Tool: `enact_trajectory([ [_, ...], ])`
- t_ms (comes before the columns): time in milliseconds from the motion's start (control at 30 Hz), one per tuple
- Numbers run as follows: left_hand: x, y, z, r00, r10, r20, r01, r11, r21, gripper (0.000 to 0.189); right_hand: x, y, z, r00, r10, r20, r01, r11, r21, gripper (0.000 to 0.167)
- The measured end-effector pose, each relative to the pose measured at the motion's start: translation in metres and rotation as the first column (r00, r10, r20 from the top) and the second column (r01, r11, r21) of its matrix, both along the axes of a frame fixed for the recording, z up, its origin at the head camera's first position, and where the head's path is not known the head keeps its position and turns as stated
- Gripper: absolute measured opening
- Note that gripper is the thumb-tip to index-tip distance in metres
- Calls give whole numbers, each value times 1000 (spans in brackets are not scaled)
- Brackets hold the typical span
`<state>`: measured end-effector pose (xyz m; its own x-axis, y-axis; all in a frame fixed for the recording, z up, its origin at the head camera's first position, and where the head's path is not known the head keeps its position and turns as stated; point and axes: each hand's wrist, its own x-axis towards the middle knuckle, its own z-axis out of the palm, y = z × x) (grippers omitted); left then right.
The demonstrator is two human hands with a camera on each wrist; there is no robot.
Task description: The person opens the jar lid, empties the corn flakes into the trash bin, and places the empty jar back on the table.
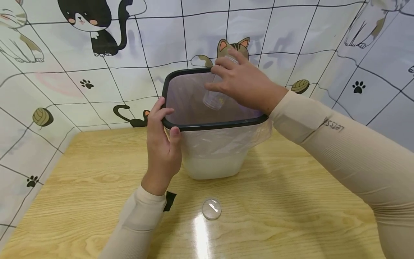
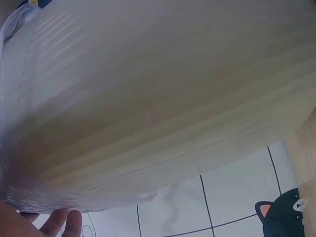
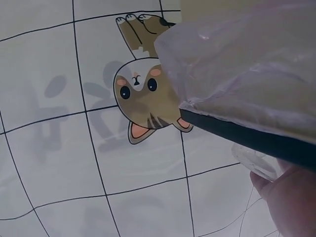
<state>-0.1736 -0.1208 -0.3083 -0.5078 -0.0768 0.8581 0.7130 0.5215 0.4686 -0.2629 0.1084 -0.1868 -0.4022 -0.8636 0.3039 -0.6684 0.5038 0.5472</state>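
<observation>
A trash bin (image 1: 213, 167) of whitish translucent plastic stands on the table, a thin clear bag (image 1: 223, 142) lining it and folded over its outside under a black rim (image 1: 220, 126). My left hand (image 1: 163, 151) grips the bin's left front corner, fingers over the rim and thumb at its front. Above the bin's mouth, my right hand (image 1: 242, 81) holds a clear plastic jar (image 1: 213, 100), tilted, with its lower end inside the rim's outline. In the right wrist view the jar (image 3: 254, 160) shows partly behind the rim. Near me lies a round clear lid (image 1: 211, 209).
The wood-grain table (image 1: 97, 187) carries the bin and lid. A white backdrop (image 1: 155, 39) with black grid lines and cartoon cats rises close behind the bin and along both sides. Beside my left cuff shows a small black piece (image 1: 169, 201).
</observation>
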Motion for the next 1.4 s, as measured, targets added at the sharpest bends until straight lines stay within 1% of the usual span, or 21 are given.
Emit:
enact_trajectory([
  [133,-1,-1,0,1000,4,2,-4,1000,-4,74,-1,-2,1,1000,12,-21,-11,1000,28,53],
  [233,-1,-1,0,1000,7,4,-7,1000,-4,74,-1,-4,4,999,4,-35,-1,997,82,51],
  [367,-1,0,0,1000,11,2,-11,1000,3,75,1,-5,11,998,-33,-60,43,982,186,51],
  [467,-1,1,0,1000,6,-6,-6,1000,5,74,2,-4,17,994,-56,-90,76,967,243,54],
  [567,-1,2,0,1000,-2,-10,2,1000,9,73,3,-3,22,992,-57,-117,87,959,270,56],
  [700,0,3,-1,1000,5,-4,-5,1000,14,73,3,-5,26,992,-36,-124,72,952,298,57],
  [800,0,2,-1,1000,11,-4,-11,1000,14,73,3,-9,27,991,-30,-134,75,935,347,56],
  [933,-1,0,-1,1000,5,-12,-5,1000,22,73,3,-12,30,984,-20,-177,92,907,411,55],
  [1000,-1,0,-2,1000,4,-9,-4,1000,23,73,3,-14,31,980,-11,-200,98,898,429,55],
  [1100,0,-1,-2,1000,12,1,-12,1000,19,74,3,-16,30,979,2,-202,90,893,441,55],
  [1267,0,-1,-1,1000,12,-2,-12,1000,16,73,4,-19,28,985,-2,-175,79,897,435,52],
  [1400,1,0,-1,1000,9,2,-9,1000,10,73,4,-18,27,985,-21,-173,95,897,433,56],
])
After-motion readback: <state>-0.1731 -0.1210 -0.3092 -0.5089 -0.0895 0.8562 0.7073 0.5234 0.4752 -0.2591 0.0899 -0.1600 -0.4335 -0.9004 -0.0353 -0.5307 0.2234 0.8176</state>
